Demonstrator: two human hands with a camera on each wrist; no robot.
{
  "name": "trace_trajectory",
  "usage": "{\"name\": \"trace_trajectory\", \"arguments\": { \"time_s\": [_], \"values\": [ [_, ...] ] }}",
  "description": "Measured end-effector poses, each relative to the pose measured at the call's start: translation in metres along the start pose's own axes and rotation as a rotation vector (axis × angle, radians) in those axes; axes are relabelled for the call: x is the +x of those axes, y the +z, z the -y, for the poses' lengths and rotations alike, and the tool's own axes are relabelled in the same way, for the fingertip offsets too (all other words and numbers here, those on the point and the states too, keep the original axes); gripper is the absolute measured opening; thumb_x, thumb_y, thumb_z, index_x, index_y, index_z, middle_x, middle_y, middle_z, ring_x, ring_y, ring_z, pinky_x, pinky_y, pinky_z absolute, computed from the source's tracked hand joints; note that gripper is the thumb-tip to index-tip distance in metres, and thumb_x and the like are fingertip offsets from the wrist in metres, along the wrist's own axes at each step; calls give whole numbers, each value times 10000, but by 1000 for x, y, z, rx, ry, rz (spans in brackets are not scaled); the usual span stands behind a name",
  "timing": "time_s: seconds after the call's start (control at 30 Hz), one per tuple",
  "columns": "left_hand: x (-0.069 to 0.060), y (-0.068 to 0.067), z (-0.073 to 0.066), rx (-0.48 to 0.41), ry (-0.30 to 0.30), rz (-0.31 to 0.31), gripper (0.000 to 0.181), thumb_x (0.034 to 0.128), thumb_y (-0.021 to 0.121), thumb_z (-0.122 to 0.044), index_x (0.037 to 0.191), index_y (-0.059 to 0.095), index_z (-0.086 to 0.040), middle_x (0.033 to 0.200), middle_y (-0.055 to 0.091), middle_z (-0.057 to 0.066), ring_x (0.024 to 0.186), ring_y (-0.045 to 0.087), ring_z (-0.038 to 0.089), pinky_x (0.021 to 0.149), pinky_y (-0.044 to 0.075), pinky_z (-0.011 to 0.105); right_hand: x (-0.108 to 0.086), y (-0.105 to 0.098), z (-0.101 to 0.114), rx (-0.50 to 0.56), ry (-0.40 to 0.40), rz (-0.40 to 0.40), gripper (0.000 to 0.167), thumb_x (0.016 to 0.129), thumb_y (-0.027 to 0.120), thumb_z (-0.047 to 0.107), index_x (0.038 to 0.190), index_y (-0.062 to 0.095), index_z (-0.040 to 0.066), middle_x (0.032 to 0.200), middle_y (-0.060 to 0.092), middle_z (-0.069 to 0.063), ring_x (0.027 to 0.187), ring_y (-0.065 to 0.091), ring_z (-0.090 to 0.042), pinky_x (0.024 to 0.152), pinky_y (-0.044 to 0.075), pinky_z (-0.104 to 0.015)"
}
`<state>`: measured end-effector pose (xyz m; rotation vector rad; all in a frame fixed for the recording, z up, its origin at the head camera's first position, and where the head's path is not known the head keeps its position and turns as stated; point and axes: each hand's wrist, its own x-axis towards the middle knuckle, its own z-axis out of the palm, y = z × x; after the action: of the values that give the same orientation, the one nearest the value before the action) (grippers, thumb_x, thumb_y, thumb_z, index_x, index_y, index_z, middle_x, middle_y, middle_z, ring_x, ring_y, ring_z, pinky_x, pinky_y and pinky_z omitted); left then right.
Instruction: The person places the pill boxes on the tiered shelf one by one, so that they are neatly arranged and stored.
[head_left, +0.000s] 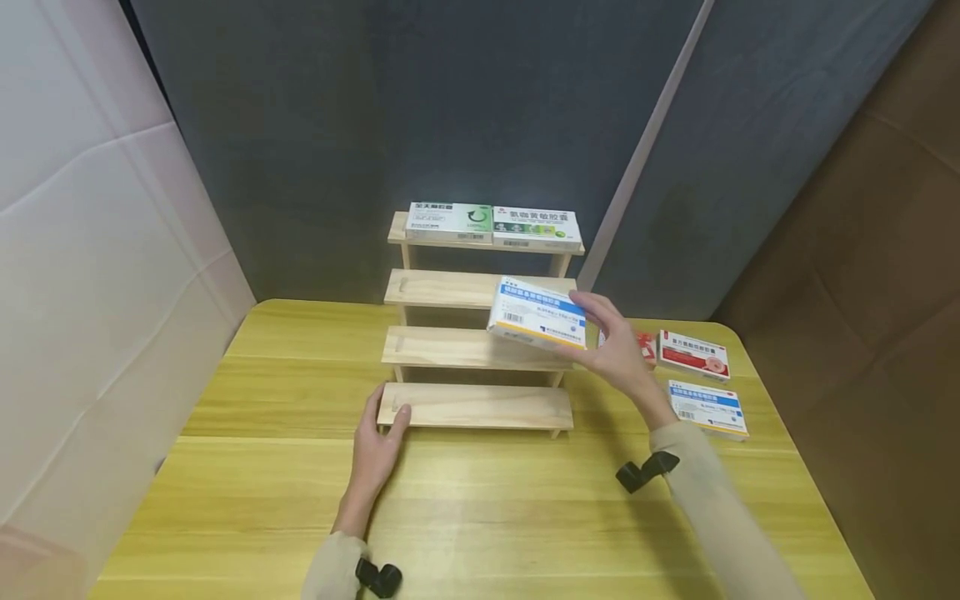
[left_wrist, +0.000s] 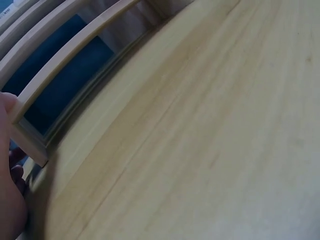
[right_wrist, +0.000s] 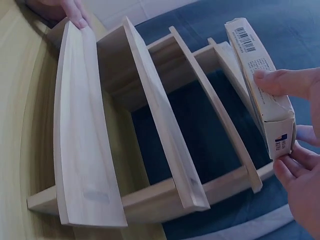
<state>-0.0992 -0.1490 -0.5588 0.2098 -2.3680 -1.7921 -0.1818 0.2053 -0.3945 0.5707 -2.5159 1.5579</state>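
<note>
A blue-and-white medicine box is held by my right hand, its fingers and thumb at the box's right end. In the head view the box hangs over the second and third steps of a wooden tiered rack. The right wrist view shows my thumb pressed along the barcoded side of the box. My left hand grips the left end of the rack's lowest step, thumb on top. Two green-and-white medicine boxes, one on the left and one on the right, lie side by side on the top step.
On the table, right of the rack, lie a red-and-white box and another blue-and-white box. A further red box is partly hidden behind my right hand. A dark curtain hangs behind the rack.
</note>
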Motion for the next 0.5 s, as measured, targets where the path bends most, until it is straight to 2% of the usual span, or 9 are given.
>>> {"name": "trace_trajectory", "arguments": {
  "time_s": [0.27, 0.5],
  "values": [
    [0, -1, -4, -28, -33, 17, 698, 1030, 591, -356, 1591, 282, -81, 1654, 288, 174, 1553, 213, 355, 1289, 167, 534, 8, 14, 10, -67, -21, 36, 857, 740, 913, 182, 1489, 504, 99, 1542, 458, -118, 1408, 462, -345, 1170, 412, -546],
    [0, -1, -6, -43, -18, 11, 671, 1036, 588, -312, 1584, 292, -63, 1642, 303, 197, 1544, 236, 361, 1291, 175, 517, 18, 21, 17, -127, -30, 47, 852, 743, 916, 253, 1485, 516, 128, 1540, 464, -89, 1364, 515, -349, 1147, 422, -584]
  ]
}}
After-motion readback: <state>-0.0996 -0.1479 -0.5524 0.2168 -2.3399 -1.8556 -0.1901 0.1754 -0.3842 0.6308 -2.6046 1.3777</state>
